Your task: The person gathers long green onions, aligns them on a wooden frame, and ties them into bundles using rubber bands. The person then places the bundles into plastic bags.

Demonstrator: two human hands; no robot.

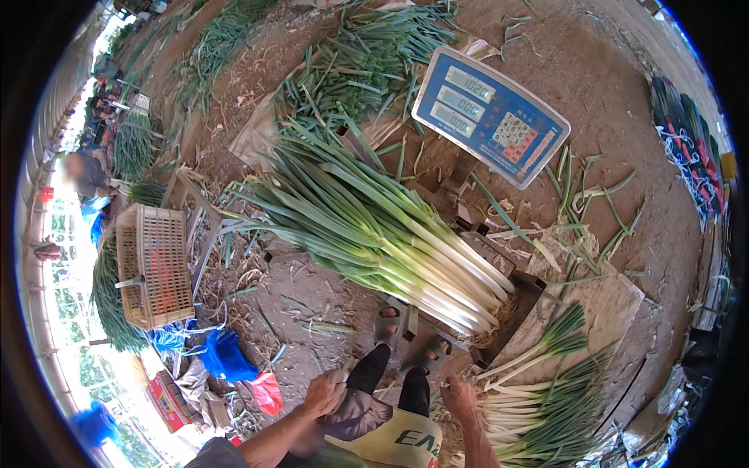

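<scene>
A large bundle of long green onions [380, 234] lies on a metal scale frame [521, 301], roots toward the lower right. The scale's blue display panel [491, 117] stands beyond it, its digits lit. My left hand [327, 392] is near my knee, fingers curled; whether it holds something small is unclear. My right hand [460, 398] is curled at the root ends of a few green onions [556, 339], beside a pile of green onions [526, 409] at the lower right. Its grip is partly hidden by the hand itself.
A plastic crate [155, 266] stands at left near a metal frame [202, 222], with a blue bag [227, 355] and a red bag [267, 393] below. Cut leaves [368, 64] are heaped at the top. Another person [88, 172] sits at far left. Tied bundles [687, 140] lie at right.
</scene>
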